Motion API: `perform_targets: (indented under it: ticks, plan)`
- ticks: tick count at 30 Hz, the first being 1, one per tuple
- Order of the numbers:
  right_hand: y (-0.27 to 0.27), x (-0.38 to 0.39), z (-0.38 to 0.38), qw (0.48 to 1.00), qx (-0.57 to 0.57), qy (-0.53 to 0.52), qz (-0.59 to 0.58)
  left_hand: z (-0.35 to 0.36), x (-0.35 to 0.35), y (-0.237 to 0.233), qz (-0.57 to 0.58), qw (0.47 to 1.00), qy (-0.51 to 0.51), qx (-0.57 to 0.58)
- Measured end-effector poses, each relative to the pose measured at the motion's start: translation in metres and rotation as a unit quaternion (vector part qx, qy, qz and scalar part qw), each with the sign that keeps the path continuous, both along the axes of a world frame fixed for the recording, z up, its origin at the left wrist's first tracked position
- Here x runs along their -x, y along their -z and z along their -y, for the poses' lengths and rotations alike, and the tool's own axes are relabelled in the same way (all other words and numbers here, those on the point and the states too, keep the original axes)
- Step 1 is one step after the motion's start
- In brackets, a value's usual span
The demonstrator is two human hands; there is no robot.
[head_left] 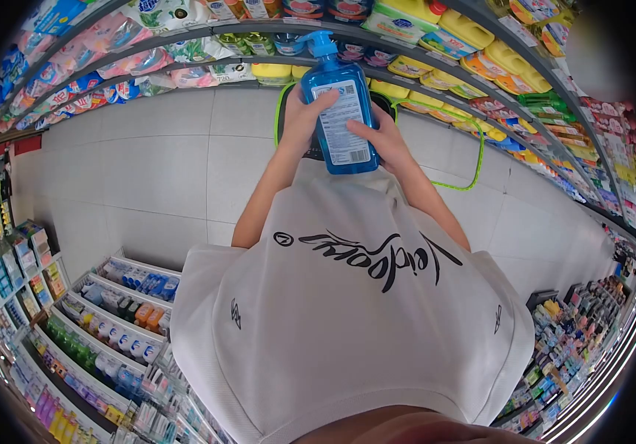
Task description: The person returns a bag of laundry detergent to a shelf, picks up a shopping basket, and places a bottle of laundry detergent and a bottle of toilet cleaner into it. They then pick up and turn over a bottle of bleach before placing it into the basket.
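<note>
A blue pump bottle (344, 118) with a white printed label is held upright in front of my chest, its pump head towards the shelves. My left hand (305, 118) grips the bottle's left side, with the thumb over the label. On the other side my right hand (384, 135) holds the bottle's right edge, its thumb also on the label. The fingers of both hands are mostly hidden behind the bottle. Behind the hands, a dark object with a bright green edge (478, 159) is partly covered.
Shelves of detergent jugs (466, 33) and bagged goods (122, 33) curve across the top. Grey floor tiles (155, 166) lie below them. More stocked shelves (114, 325) stand at the lower left, with others (577, 333) at the lower right.
</note>
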State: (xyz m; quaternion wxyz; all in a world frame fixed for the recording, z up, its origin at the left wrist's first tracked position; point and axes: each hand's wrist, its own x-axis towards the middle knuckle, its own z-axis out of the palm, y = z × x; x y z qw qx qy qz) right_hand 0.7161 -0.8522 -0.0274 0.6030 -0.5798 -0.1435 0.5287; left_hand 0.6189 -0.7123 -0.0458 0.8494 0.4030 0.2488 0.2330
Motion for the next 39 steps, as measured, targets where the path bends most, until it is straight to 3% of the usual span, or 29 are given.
perform_targets:
  ticks: [2,6,11,13,17,19,21,24,31,33,34,36,39]
  plan:
    - [0.0,0.0,0.0,1.0,0.006,0.01,0.002,0.003,-0.002,-0.011,-0.078,0.997,-0.012,-0.004]
    - [-0.004,0.0,0.003,0.998,-0.006,0.03,-0.059,0.004,-0.003,-0.008,-0.119,0.991,-0.001,-0.06]
    - [0.008,-0.01,0.014,0.993,-0.046,0.031,-0.108,-0.004,0.002,0.002,-0.028,0.997,0.023,-0.074]
    - [0.013,-0.013,0.017,0.966,-0.064,0.08,-0.236,-0.009,0.005,0.003,-0.002,0.996,0.052,-0.071]
    - [0.014,-0.015,0.021,0.933,-0.097,0.131,-0.321,-0.013,0.006,-0.006,0.045,0.988,0.125,-0.081]
    - [0.027,-0.017,0.023,0.92,-0.109,0.123,-0.357,-0.011,0.003,-0.008,0.054,0.987,0.13,-0.08]
    - [0.034,-0.018,0.024,0.937,-0.11,0.109,-0.313,-0.008,-0.003,-0.007,0.062,0.986,0.135,-0.08]
    - [0.009,-0.012,0.024,0.917,-0.142,0.035,-0.37,-0.002,-0.01,-0.004,0.124,0.98,0.136,-0.074]
    - [0.007,-0.001,0.021,0.906,-0.168,0.015,-0.388,0.006,-0.015,0.01,0.168,0.968,0.184,0.019]
    - [0.01,0.003,0.021,0.874,-0.218,-0.019,-0.435,0.001,-0.01,0.025,0.174,0.925,0.313,0.128]
    - [0.013,0.004,0.019,0.874,-0.218,-0.018,-0.435,0.003,-0.011,0.031,0.174,0.925,0.314,0.129]
    - [0.017,0.004,0.015,0.806,-0.295,-0.07,-0.509,0.009,-0.018,0.042,0.171,0.932,0.285,0.145]
    - [0.013,0.008,0.013,0.799,-0.29,-0.071,-0.522,0.013,-0.031,0.054,0.204,0.916,0.315,0.144]
